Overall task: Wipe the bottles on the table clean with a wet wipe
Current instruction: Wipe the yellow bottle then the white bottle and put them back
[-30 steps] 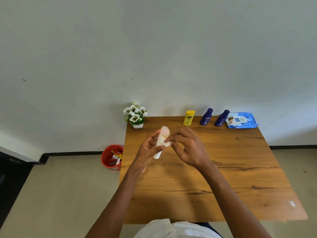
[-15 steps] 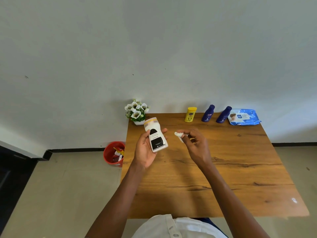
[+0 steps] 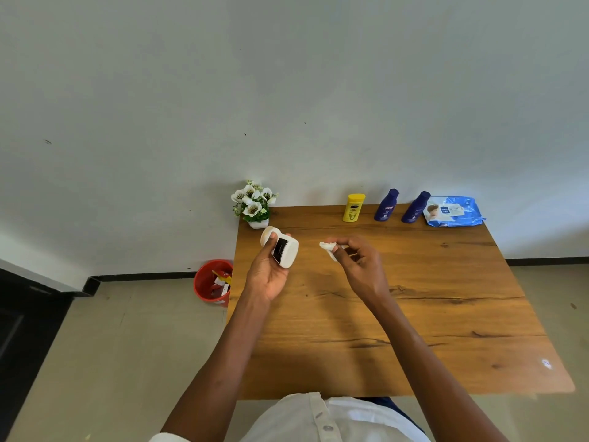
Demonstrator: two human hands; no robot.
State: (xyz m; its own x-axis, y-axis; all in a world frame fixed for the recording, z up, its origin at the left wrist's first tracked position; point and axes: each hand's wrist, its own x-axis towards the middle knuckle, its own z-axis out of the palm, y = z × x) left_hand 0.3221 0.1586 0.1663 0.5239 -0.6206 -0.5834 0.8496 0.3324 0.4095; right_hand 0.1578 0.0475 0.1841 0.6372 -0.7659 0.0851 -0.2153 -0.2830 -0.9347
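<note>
My left hand grips a white bottle with a black label, held tilted above the left part of the wooden table. My right hand pinches a small crumpled white wet wipe, a short gap to the right of the bottle. Along the table's far edge stand a yellow bottle and two dark blue bottles. A blue pack of wet wipes lies at the far right corner.
A small white pot of white flowers sits at the table's far left corner. A red bin with rubbish stands on the floor left of the table. A white wall rises right behind the table.
The hands have parted: the wipe came off the bottle and went right. My left hand turned the bottle, showing its black label, and carried it left.
</note>
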